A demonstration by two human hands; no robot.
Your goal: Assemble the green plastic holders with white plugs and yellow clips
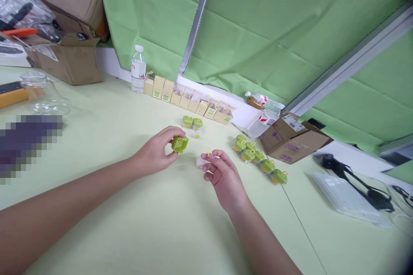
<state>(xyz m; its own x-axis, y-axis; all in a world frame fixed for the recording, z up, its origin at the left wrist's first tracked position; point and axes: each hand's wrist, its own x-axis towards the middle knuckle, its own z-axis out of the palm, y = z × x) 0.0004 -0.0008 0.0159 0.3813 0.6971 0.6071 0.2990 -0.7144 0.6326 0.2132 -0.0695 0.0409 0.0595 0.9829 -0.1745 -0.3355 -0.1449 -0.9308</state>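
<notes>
We are looking down at a pale green table point(135, 223), both bare arms reaching in from the bottom edge. Our right hand point(224, 176) is hovering just above the table, fingers curled in, thumb and forefinger pinching a small yellow loop point(208, 151); something pale is sitting just under those fingers, too blurred to tell what. Our left hand point(156, 150) is gripping a small green case point(180, 144) between thumb and fingertips, held just off the table and close beside the right hand. Just past the case, two bagged green pieces point(192, 123) are lying side by side. To the right, a row of bagged green pieces point(260, 158) is running diagonally toward a brown cardboard box point(292, 137). Further back, a line of small tan cartons point(190, 101) is standing along the wall, with a water bottle point(138, 70) upright at its left end. At far left, a clear glass jar point(41, 92) is sitting near a bigger open cardboard box point(69, 58). Green cloth point(274, 21) is covering the wall behind.
</notes>
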